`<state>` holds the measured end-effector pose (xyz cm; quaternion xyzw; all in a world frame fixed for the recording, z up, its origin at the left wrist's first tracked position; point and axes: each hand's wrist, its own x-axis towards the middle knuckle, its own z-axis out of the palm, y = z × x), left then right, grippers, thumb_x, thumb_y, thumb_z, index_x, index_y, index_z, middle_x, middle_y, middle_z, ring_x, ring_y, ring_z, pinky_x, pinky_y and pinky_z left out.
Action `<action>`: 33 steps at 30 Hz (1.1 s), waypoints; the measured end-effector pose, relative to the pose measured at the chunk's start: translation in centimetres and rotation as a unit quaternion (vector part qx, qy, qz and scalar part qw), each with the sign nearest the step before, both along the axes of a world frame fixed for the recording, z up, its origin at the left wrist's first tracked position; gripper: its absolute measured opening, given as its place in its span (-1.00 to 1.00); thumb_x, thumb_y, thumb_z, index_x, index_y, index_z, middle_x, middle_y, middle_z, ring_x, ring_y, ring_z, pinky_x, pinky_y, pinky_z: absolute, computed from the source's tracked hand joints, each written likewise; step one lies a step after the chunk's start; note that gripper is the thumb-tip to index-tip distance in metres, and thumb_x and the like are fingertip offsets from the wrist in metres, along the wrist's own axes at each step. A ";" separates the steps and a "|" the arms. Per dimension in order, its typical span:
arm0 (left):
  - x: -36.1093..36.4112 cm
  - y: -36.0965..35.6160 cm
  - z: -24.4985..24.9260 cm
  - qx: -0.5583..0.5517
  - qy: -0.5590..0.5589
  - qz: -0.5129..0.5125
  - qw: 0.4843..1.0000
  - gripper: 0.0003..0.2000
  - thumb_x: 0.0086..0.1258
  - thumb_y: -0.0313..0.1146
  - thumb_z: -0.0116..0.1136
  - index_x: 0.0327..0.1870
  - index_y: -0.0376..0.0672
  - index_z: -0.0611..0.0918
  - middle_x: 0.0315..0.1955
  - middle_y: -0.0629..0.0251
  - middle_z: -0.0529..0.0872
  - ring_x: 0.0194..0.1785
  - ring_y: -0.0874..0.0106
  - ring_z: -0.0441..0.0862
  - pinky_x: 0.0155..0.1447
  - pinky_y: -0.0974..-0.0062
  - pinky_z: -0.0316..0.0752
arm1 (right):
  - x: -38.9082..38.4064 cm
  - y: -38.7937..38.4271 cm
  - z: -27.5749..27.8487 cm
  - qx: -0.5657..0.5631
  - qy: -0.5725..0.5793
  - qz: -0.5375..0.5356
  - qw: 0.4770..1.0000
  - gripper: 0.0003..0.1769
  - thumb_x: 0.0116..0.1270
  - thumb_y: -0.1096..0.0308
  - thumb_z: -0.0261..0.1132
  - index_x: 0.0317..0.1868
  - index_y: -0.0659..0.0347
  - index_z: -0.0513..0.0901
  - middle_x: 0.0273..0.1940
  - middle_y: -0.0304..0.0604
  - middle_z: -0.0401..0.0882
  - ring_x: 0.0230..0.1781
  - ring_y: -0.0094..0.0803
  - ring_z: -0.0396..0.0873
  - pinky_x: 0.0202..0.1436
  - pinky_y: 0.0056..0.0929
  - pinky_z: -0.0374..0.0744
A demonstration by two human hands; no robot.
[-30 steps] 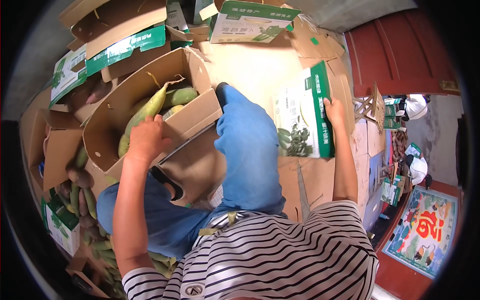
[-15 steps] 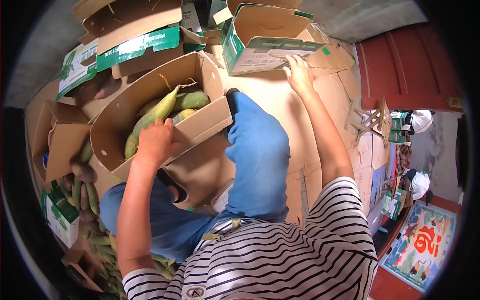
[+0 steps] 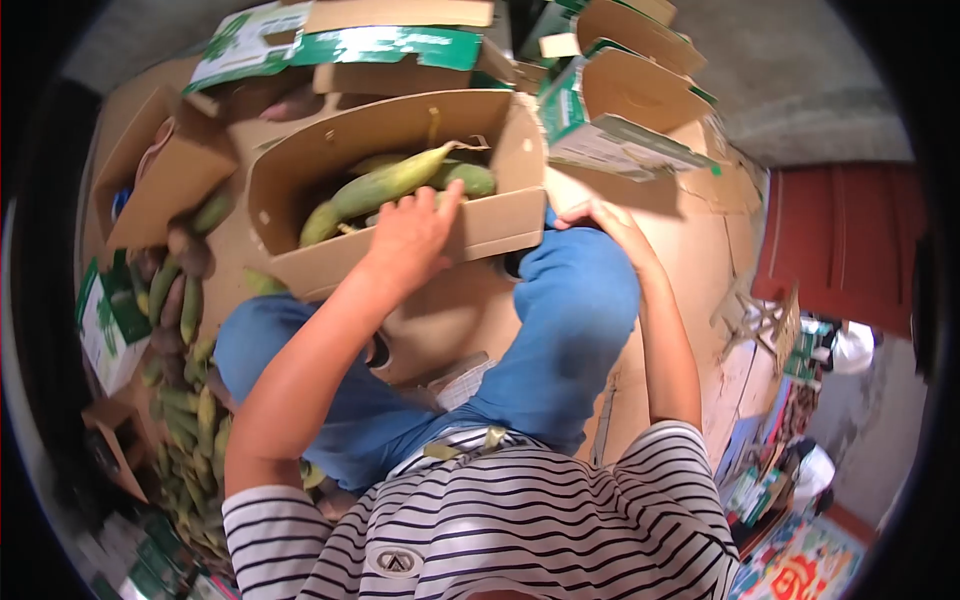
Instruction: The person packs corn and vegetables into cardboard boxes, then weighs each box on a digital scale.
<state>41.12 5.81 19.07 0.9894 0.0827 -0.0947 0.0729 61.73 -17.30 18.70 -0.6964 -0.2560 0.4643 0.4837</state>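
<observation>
My left hand (image 3: 412, 238) reaches over the near wall of an open cardboard box (image 3: 400, 258). Its fingers are apart at the box's inner side, against or just beside the vegetables; the contact is partly hidden. Inside lies a long green radish-like vegetable (image 3: 380, 190) with a thin stringy end, and a darker green one (image 3: 468, 179) rests behind its tip. My right hand (image 3: 612, 222) is beside my bent right knee, close to the box's right corner. Its fingers stretch leftward, holding nothing that I can see.
Open green-and-white cartons (image 3: 640, 140) stand at the back right, with another carton (image 3: 390, 45) behind the box. Green and purplish vegetables (image 3: 185, 440) are heaped at left. A small wooden stool (image 3: 757, 320) and a red door (image 3: 840, 250) are at right.
My right hand has drawn back from the carton at the back to beside my knee. My left hand has moved along the box's near wall, farther right. The view has shifted.
</observation>
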 end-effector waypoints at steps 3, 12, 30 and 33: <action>-0.2 1.7 0.1 0.024 -0.003 0.033 0.999 -0.06 0.00 0.06 0.40 0.41 -0.11 0.20 -0.13 0.13 0.51 -0.08 0.23 0.55 -0.08 0.29 0.48 | -0.5 -0.2 -0.3 0.021 0.153 -0.001 0.988 -0.39 0.48 0.00 -0.09 -0.17 0.43 0.66 -0.09 0.07 0.65 0.00 -0.22 0.57 0.23 -0.30 0.44; -0.5 4.6 2.3 -0.005 -0.151 0.123 0.981 -0.40 0.18 0.09 0.26 0.06 -0.21 0.46 -0.15 0.10 0.62 -0.03 0.16 0.60 -0.01 0.15 0.49 | -2.5 -0.6 1.7 -0.037 0.207 -0.060 0.976 -0.43 0.50 0.07 -0.12 -0.21 0.45 0.62 -0.15 0.09 0.64 -0.14 -0.20 0.60 0.12 -0.33 0.50; -0.5 3.3 -0.6 -0.035 0.030 0.026 0.999 -0.35 0.05 -0.02 0.39 0.09 -0.24 0.44 -0.16 0.06 0.63 -0.04 0.15 0.62 -0.04 0.21 0.55 | -0.8 -1.7 -1.4 -0.050 0.042 -0.141 0.988 -0.64 0.45 0.17 0.09 -0.07 0.34 0.59 -0.18 -0.09 0.66 -0.18 -0.45 0.61 -0.04 -0.48 0.56; -0.4 3.5 -0.2 -0.044 0.052 0.026 0.997 -0.38 0.07 -0.04 0.38 0.07 -0.24 0.46 -0.15 0.05 0.63 -0.03 0.14 0.62 -0.02 0.20 0.54 | -0.2 -0.8 -1.2 -0.044 0.054 -0.123 0.990 -0.62 0.46 0.15 0.08 -0.03 0.34 0.58 -0.13 -0.08 0.65 -0.15 -0.46 0.60 0.00 -0.47 0.55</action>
